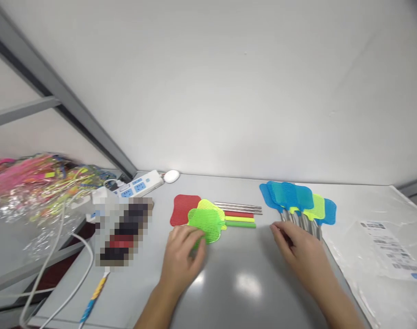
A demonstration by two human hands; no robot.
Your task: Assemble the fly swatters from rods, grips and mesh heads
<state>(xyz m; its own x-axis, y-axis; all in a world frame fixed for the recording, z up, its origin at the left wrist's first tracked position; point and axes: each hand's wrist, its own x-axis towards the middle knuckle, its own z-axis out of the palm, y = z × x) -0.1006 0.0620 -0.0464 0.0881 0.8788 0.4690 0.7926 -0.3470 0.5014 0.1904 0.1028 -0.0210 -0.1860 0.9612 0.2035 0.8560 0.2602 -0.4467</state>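
Evidently, the green swatter head point(210, 222) lies on the counter point(229, 260) at half past one from the nearer, left hand point(185, 249), neck pointing to three; that hand overlaps its edge, grip unclear. The right hand point(294, 242) curls, closure unclear, blue swatters point(286, 194) at twelve.

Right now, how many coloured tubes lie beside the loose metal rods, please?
3: red tube nearest the rods, yellow tube in the middle, green tube nearest the camera.

A white wall point(229, 91) rises behind a grey tabletop point(236, 260) showing 2 light reflections point(248, 285), with grey metal framing point(74, 108) at left.
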